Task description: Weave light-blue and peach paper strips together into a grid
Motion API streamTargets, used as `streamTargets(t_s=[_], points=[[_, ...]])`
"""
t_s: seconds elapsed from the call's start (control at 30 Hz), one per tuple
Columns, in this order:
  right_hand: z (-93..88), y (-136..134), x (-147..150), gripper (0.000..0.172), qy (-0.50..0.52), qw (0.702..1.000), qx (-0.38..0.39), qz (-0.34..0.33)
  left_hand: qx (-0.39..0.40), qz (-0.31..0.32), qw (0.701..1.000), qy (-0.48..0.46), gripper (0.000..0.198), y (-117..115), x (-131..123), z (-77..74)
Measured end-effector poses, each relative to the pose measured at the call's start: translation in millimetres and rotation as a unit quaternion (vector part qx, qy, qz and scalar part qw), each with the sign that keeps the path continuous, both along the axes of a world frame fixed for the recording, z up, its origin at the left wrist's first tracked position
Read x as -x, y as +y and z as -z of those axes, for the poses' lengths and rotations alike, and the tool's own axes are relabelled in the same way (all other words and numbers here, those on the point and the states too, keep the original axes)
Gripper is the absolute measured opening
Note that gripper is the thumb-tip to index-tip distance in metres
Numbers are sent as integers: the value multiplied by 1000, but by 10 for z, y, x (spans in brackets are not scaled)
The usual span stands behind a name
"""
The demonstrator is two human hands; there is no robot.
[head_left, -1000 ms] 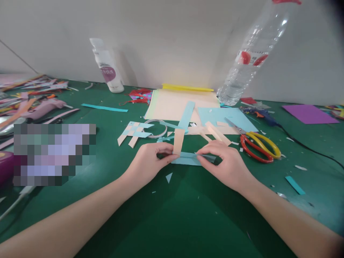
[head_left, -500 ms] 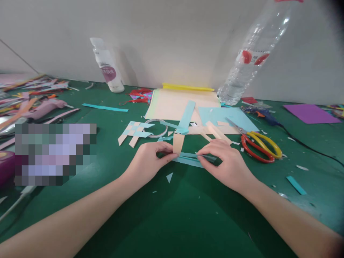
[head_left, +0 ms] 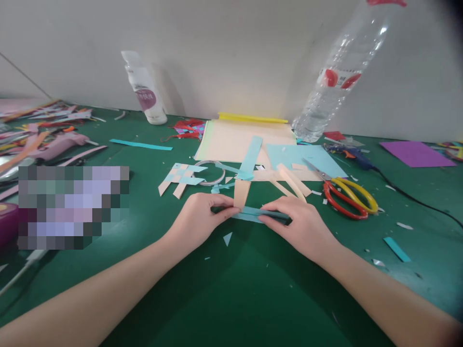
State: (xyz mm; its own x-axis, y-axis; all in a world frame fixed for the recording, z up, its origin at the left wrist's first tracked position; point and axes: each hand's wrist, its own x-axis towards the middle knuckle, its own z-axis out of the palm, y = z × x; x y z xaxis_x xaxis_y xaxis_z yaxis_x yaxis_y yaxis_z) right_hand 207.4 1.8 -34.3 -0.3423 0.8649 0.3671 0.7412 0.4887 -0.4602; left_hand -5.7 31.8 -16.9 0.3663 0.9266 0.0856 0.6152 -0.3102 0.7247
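Note:
My left hand [head_left: 198, 219] pinches the left end of a folded light-blue paper strip [head_left: 255, 214] where a peach strip [head_left: 240, 192] crosses it. My right hand [head_left: 302, 224] presses its fingers along the right part of the same blue strip, flattening it on the green mat [head_left: 235, 289]. A longer blue strip [head_left: 251, 156] runs away from the peach one towards a stack of paper sheets [head_left: 240, 137]. A small woven blue-and-peach piece [head_left: 181, 178] lies to the left of my hands.
Red-and-yellow scissors [head_left: 347, 195] lie right of my hands, a glue gun [head_left: 352, 154] with a black cord behind them. A clear bottle [head_left: 334, 77] and a white glue bottle [head_left: 146, 91] stand by the wall. Purple paper [head_left: 415, 153] lies far right, paper scraps [head_left: 43, 130] far left.
My right hand has lowered and slid its fingers flat along the blue strip, pressing the fold down. My left hand has kept its pinch in place.

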Motion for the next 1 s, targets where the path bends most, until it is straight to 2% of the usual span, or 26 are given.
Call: streamTargets(t_s=[0.23,0.6,0.73,0.9,1.0], points=[[-12,3,-10,9,12,1000,12,-7,9,-5,1000,5,14,8,-1,-4],[-40,6,14,14,32,999,41,-2,17,22,1000,3,15,1,-7,-27],[-74,-12,23,17,64,995,78,15,21,29,999,-30,16,-3,-13,-65],[-93,-46,33,18,83,989,120,-28,4,34,999,-34,19,-33,-11,-72],[-91,-59,52,21,147,976,155,-29,6,65,997,-50,19,-58,-15,-74]])
